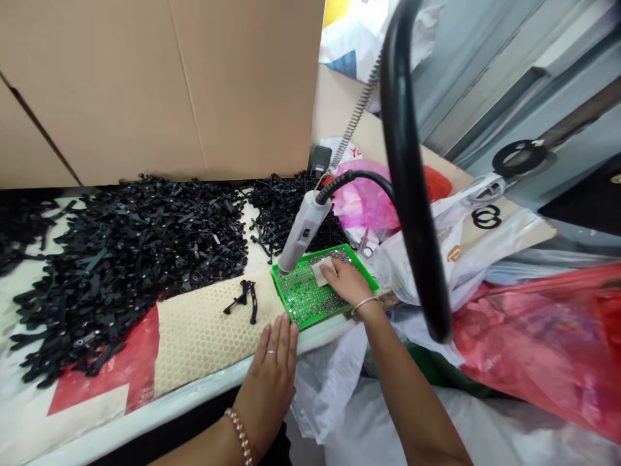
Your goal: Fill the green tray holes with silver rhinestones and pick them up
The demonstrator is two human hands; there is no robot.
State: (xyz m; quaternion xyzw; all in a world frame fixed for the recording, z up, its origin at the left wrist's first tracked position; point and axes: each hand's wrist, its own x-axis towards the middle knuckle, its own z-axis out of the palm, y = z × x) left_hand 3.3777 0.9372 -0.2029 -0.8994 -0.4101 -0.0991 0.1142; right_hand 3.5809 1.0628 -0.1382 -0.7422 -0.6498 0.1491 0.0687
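My right hand rests on a green tray full of small screws and presses a small white card flat onto them. My left hand lies flat on the table edge, fingers together, just left of the tray's near corner, holding nothing. A grey electric screwdriver hangs tip-down over the tray's far left corner, with a black cable leading off it. A few black plastic parts lie loose on the honeycomb mat between the pile and the tray.
Large heaps of black plastic parts cover the left and back of the table. A cardboard wall stands behind. A thick black hose arches in front. Pink, white and red plastic bags crowd the right.
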